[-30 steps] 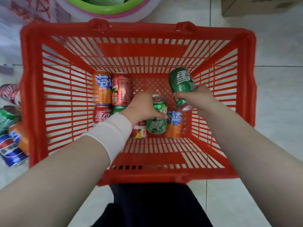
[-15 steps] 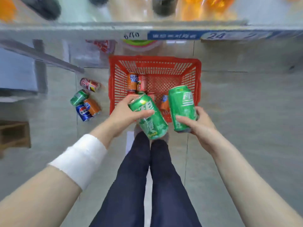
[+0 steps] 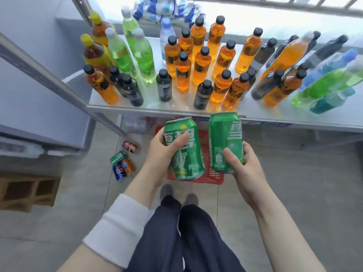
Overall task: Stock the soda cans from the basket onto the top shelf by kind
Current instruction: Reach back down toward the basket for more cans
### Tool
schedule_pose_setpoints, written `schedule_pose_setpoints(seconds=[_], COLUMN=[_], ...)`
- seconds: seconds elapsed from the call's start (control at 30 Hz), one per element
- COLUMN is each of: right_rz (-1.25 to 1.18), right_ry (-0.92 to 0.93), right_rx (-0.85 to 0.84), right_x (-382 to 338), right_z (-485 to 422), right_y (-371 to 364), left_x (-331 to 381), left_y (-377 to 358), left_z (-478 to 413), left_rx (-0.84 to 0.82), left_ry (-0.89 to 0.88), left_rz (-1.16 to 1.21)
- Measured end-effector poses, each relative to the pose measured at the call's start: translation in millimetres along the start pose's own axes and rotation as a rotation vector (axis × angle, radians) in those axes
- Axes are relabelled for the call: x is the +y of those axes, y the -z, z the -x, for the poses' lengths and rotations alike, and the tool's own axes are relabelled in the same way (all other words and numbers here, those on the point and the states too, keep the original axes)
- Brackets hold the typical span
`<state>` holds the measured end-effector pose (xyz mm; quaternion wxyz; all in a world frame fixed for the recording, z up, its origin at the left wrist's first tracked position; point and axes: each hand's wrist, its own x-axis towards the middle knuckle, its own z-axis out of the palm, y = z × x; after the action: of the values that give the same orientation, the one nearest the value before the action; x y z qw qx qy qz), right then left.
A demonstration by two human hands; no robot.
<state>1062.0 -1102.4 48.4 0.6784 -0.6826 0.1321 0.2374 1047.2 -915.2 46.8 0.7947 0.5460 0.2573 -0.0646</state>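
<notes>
Head view showed the left hand (image 3: pixel 161 154) with its grip closed round one green can (image 3: pixel 186 163), and the right hand (image 3: pixel 243 169) gripping a second green can (image 3: pixel 225 134). Both cans were held just below the shelf (image 3: pixel 137 110) edge, above the red basket (image 3: pixel 216 178). Step in hand, as judged: carrying to the shelf. The next move called for lifting both cans over the edge and setting them together, clear of the bottles (image 3: pixel 202 65).

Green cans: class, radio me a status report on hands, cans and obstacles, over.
Status: left grip holds left can, right grip holds right can. Both above the red basket. Bottles crowd the shelf ahead.
</notes>
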Motion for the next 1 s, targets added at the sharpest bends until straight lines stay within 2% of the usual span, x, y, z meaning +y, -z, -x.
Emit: schedule_pose_setpoints(seconds=[0.43, 0.7, 1.0], right_rz=[-0.108, -0.117, -0.026], right_ry=[0.336, 0.511, 0.656], right_rx=[-0.075, -0.066, -0.079], right_x=[-133.8, -199.3, -301.3], right_z=[29.9, 20.8, -30.7], right_y=[-68.3, -77.7, -65.9], left_x=[181.1, 246.8, 331.6], left_y=[11.6, -9.8, -46.4], left_z=[26.4, 28.5, -9.9], left_rx=[-0.053, -0.089, -0.021], left_ry=[-0.452, -0.616, -0.798], left_rz=[-0.069, -0.14, -0.314])
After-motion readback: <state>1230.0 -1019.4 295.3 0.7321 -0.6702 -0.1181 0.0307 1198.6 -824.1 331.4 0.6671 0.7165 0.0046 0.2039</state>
